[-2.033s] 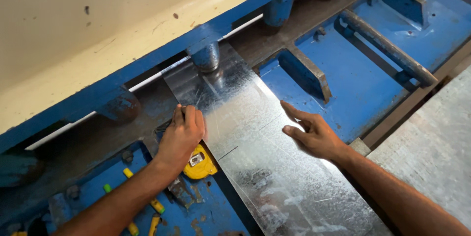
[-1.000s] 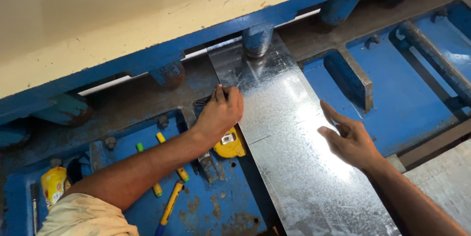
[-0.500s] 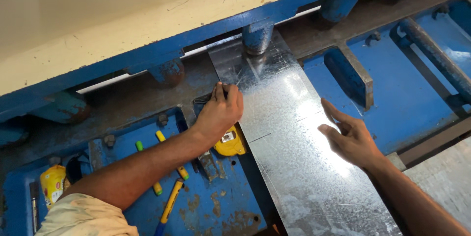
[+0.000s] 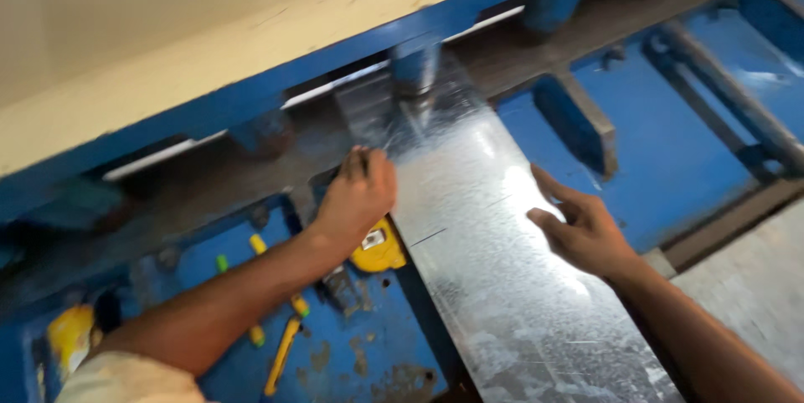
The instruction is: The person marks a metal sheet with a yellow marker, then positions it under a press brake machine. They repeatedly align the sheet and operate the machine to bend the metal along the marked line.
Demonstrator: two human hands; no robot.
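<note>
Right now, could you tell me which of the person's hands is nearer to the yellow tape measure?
Left. The left hand is at the sheet's left edge, directly above the yellow tape measure and partly covering it. The right hand is across the galvanised metal sheet, at its right edge.

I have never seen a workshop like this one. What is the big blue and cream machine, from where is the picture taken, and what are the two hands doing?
The picture comes from a camera on the person's head, looking down at their own arms. The big body is a heavy workshop machine, cream above and blue below, with a narrow slot along its front; it looks like a sheet-metal cutter, though I cannot be sure. A long shiny metal sheet lies on the blue table, one end reaching under a round blue post. The left hand rests at the sheet's left edge, near the slot. The right hand lies open at its right edge. Neither hand grips a tool. Beside the left wrist lies a yellow tape measure, and further left some yellow-handled tools.
</note>
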